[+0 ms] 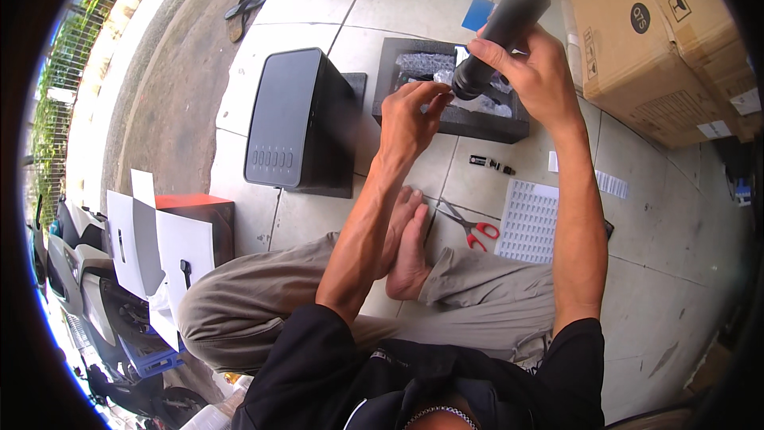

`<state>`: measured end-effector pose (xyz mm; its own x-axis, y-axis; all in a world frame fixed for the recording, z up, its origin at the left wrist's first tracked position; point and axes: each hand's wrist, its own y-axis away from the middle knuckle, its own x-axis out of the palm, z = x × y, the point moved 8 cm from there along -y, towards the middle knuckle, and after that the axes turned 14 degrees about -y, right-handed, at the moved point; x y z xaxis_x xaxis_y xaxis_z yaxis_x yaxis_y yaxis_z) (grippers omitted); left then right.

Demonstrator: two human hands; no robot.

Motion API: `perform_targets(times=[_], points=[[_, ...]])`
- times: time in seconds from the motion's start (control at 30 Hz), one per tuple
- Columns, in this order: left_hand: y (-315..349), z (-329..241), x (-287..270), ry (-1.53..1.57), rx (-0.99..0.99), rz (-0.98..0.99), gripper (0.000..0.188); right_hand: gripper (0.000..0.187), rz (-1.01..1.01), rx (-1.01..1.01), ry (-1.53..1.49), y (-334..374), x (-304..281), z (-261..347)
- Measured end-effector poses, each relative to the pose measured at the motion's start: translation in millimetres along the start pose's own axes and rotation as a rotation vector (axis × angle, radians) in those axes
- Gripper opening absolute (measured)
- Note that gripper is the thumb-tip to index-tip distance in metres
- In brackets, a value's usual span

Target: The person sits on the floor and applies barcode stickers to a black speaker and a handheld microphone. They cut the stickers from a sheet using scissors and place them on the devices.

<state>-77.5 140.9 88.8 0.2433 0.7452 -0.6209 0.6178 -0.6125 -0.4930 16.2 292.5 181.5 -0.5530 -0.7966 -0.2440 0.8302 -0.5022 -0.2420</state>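
Note:
My right hand (535, 72) is wrapped round a thick black cylinder (509, 20) with a stepped, ringed lower end; its exact kind does not show. The cylinder is tilted, its blurred upper end leaning away to the right. Beside the lower end, my left hand (414, 117) is closed, thumb and fingertips pinched together; what they hold, if anything, is too small to make out. Beneath both hands lies an open black foam-lined box (493, 126) with bubble wrap (422, 64) and clear plastic inside. A blue card (477, 13) lies on the floor beyond the box.
Left of the box stands a black speaker-like cabinet (282, 119). Near my feet are red-handled scissors (480, 231), a sheet of labels (527, 219) and a small black-and-white item (491, 164). Large cardboard boxes (637, 95) stand right; an opened white carton (185, 251) sits left.

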Motion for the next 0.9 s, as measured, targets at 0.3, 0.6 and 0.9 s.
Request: perform_targets(times=[0.3, 0.6, 0.9], points=[[2.6, 19.8, 4.2, 0.177, -0.515, 0.130, 0.023, 0.030, -0.200, -0.113, -0.241, 17.9, -32.9, 10.3], [-20.6, 6.6, 11.7, 0.240, -0.501, 0.174, 0.023, 0.032, -0.390, -0.217, -0.496, 37.5, -82.1, 49.1], [-25.0, -34.8, 11.1, 0.141, -0.317, 0.209, 0.025, 0.025, -0.309, -0.286, -0.463, 66.3, -71.6, 63.2]])
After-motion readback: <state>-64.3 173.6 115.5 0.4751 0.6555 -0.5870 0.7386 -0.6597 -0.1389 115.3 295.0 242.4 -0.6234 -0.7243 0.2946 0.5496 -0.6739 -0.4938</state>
